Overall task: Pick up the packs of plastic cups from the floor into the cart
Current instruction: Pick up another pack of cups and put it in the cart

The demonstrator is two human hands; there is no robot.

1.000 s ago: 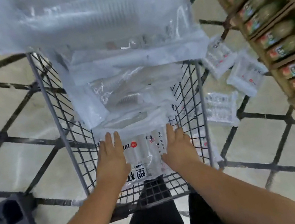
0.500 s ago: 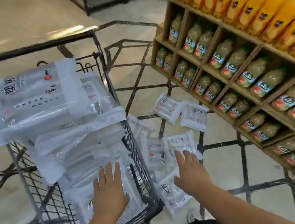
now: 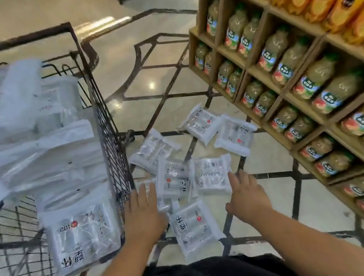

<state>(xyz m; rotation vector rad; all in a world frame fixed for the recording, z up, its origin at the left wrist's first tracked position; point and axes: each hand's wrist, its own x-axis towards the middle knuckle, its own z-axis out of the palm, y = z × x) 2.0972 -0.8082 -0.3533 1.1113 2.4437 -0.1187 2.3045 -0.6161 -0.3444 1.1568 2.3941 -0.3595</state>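
Observation:
Several clear packs of plastic cups lie scattered on the tiled floor right of the wire cart (image 3: 102, 118); the nearest pack (image 3: 195, 228) lies between my hands, with another pack (image 3: 212, 175) just beyond. A stack of packs (image 3: 33, 154) fills the cart, one labelled pack (image 3: 81, 233) at its near end. My left hand (image 3: 144, 213) hovers flat with fingers apart beside the cart's right wall, above the floor packs. My right hand (image 3: 247, 195) is spread open over the floor near the second pack. Neither hand holds anything.
A cardboard shelf unit (image 3: 290, 94) with green bottled drinks and orange bottles above runs along the right. More cup packs (image 3: 200, 122) lie farther out near the shelf. The floor has dark line patterns. My dark trousers show at the bottom.
Both hands left the pack in the cart and swung right, out over the packs on the floor. The view turned from the cart toward the floor and shelf.

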